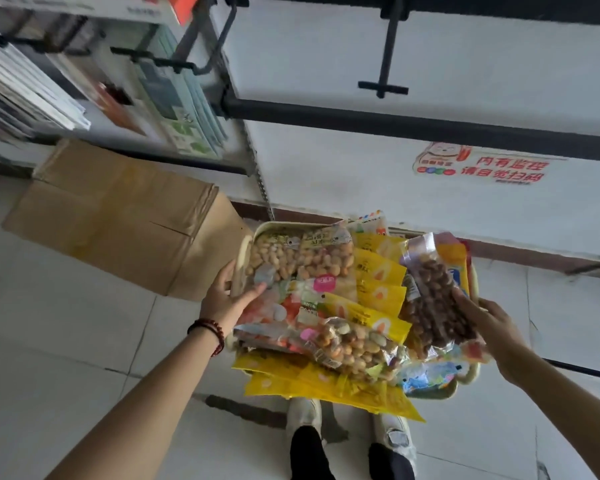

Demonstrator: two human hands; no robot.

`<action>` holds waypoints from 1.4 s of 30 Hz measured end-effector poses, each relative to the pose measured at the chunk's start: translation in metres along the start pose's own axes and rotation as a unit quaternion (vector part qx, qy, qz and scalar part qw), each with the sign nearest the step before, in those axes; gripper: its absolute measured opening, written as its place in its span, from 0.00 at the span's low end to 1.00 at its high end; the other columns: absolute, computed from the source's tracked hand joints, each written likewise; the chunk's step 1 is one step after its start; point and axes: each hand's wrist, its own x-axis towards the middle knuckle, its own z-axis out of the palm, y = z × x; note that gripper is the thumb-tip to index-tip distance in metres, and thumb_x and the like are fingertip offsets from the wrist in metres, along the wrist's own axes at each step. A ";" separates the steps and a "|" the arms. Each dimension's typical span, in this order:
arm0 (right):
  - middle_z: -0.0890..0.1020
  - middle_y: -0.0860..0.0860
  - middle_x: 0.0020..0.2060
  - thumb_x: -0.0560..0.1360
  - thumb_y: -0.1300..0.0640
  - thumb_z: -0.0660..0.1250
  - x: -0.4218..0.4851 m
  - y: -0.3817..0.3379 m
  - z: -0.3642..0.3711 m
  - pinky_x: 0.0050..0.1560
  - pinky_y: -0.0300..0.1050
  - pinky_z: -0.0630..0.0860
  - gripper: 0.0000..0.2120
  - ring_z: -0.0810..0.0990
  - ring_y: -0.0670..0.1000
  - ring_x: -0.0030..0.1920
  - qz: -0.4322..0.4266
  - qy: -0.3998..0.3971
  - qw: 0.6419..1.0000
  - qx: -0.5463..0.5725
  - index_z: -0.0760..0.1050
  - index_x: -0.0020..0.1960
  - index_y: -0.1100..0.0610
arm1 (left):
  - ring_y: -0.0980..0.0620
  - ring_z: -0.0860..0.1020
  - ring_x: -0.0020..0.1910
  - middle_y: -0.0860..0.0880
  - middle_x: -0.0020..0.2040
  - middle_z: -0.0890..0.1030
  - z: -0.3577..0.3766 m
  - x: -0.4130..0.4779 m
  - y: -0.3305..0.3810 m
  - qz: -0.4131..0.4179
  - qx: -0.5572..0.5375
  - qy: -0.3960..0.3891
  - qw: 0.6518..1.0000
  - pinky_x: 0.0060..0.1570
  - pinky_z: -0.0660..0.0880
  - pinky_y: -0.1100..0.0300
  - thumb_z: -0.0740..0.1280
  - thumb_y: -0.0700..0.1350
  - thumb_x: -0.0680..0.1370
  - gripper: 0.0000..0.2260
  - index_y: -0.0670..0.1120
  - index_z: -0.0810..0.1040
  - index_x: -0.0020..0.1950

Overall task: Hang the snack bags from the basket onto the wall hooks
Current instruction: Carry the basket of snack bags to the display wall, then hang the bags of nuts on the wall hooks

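Right hand (496, 336) gripping nut bag (432, 303), over basket (437, 393)

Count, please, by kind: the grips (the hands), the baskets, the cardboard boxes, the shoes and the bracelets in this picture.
Grips, bare hands: 2, the left grip and the right grip, which holds a clear bag of brown nuts
Cream plastic basket: 1
Brown cardboard box: 1
Pale shoes: 2
Dark red bead bracelet: 1
Total: 7
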 end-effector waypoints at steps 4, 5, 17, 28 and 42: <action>0.80 0.53 0.41 0.51 0.21 0.65 0.022 -0.008 0.016 0.39 0.46 0.75 0.43 0.78 0.53 0.41 -0.023 -0.022 0.999 -0.032 0.76 0.48 0.57 | 0.48 0.71 0.63 0.53 0.65 0.72 0.005 0.030 -0.010 -0.015 -0.009 0.021 1.000 0.60 0.70 0.55 0.74 0.55 0.69 0.33 0.53 0.65 0.71; 0.80 0.53 0.41 0.60 0.26 0.64 0.027 -0.010 0.019 0.39 0.46 0.74 0.36 0.78 0.52 0.40 -0.028 -0.030 0.999 -0.026 0.76 0.48 0.58 | 0.48 0.71 0.64 0.52 0.67 0.71 0.005 0.035 -0.009 -0.017 -0.014 0.024 0.999 0.61 0.70 0.54 0.73 0.55 0.69 0.33 0.53 0.65 0.72; 0.79 0.56 0.51 0.70 0.30 0.58 0.041 0.001 0.060 0.42 0.46 0.73 0.34 0.78 0.56 0.46 -0.021 0.004 0.994 -0.103 0.71 0.62 0.58 | 0.45 0.67 0.69 0.48 0.73 0.65 -0.020 0.029 -0.007 0.013 0.096 0.033 0.995 0.62 0.66 0.53 0.63 0.55 0.78 0.26 0.53 0.60 0.74; 0.69 0.58 0.66 0.73 0.43 0.66 -0.023 0.004 0.047 0.61 0.57 0.69 0.30 0.68 0.58 0.64 -0.148 0.094 0.957 -0.231 0.64 0.68 0.59 | 0.48 0.69 0.66 0.46 0.70 0.69 -0.032 -0.036 -0.013 0.109 0.137 0.049 0.983 0.54 0.69 0.60 0.65 0.52 0.76 0.27 0.44 0.63 0.72; 0.69 0.53 0.65 0.72 0.45 0.67 -0.018 -0.059 0.074 0.53 0.52 0.72 0.28 0.69 0.55 0.62 -0.306 0.077 0.895 -0.317 0.64 0.68 0.54 | 0.49 0.75 0.56 0.49 0.57 0.77 -0.012 -0.031 0.006 0.236 0.252 0.010 0.938 0.47 0.77 0.54 0.71 0.55 0.71 0.21 0.48 0.74 0.60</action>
